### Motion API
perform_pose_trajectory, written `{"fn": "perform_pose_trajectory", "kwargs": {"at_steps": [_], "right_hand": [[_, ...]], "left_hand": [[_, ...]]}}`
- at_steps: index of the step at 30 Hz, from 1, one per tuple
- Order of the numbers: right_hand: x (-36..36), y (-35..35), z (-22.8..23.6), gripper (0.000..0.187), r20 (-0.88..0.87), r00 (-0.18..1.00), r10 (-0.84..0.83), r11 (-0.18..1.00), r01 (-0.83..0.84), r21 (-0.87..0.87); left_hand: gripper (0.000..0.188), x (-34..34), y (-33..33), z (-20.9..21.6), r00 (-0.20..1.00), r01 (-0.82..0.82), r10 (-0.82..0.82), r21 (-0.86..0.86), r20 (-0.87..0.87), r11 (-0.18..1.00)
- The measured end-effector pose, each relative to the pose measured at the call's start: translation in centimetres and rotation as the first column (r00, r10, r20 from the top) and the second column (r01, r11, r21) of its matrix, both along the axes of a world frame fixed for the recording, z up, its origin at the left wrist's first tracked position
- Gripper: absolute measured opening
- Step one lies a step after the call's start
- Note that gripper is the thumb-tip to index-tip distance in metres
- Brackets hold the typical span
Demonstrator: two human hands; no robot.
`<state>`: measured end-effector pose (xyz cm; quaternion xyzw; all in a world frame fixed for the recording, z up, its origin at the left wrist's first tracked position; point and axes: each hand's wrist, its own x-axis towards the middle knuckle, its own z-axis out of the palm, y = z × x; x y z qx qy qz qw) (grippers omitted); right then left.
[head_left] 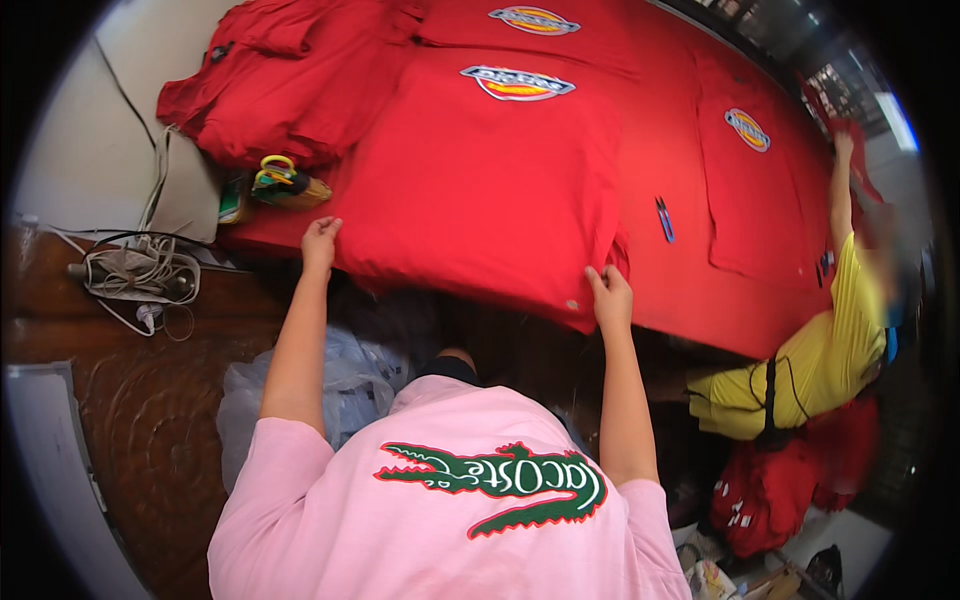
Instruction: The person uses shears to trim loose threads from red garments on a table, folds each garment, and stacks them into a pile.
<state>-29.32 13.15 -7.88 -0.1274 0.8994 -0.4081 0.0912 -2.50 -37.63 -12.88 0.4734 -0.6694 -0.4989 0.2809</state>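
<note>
A red T-shirt (470, 190) with a printed oval badge lies spread on the red-covered table (665, 285), its near edge hanging slightly over the front. My left hand (320, 245) pinches the shirt's near left corner between thumb and fingers. At the near right corner, my right hand (611, 298) is closed on the fabric the same way. To the right of the shirt lies a pair of small blue thread snips (665, 220). Yellow-handled scissors (277, 172) rest in a holder beyond my left hand.
Red garments (280, 85) are heaped at the far left. Another red shirt (750, 190) lies on the right, near a co-worker in yellow (815, 365) with a raised arm. Coiled cables (145, 270) sit at the left; red clothing (765, 490) is piled at the lower right.
</note>
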Motion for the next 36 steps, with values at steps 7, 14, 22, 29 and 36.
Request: {"fn": "perform_pose_trajectory", "kwargs": {"at_steps": [7,14,22,29,36], "right_hand": [[3.4,6.4,4.4,0.019,0.467,0.863,0.193,0.975,-0.118,-0.187],[7.5,9.5,2.3,0.035,0.677,0.725,0.126,0.918,0.174,-0.357],[-1.7,-0.3,-0.5,0.039,0.031,0.949,-0.315,0.944,0.316,-0.089],[-4.5,-3.7,0.5,0.031,-0.138,0.946,-0.295,0.916,0.321,0.243],[-2.6,-2.5,4.1,0.023,0.695,0.69,-0.201,0.768,0.552,-0.325]], "left_hand": [[0.015,6.2,0.6,2.1,0.962,0.217,-0.223,0.055,0.16,0.975],[0.022,12.1,2.8,3.8,0.843,0.357,-0.517,0.562,0.152,0.746],[0.049,1.7,2.4,4.9,0.826,0.046,-0.056,0.031,0.561,0.998],[0.037,-3.5,1.6,6.8,0.922,0.303,-0.201,-0.291,0.332,0.907],[0.023,-4.0,0.1,4.3,0.977,0.184,-0.189,0.057,0.096,0.981]]}}
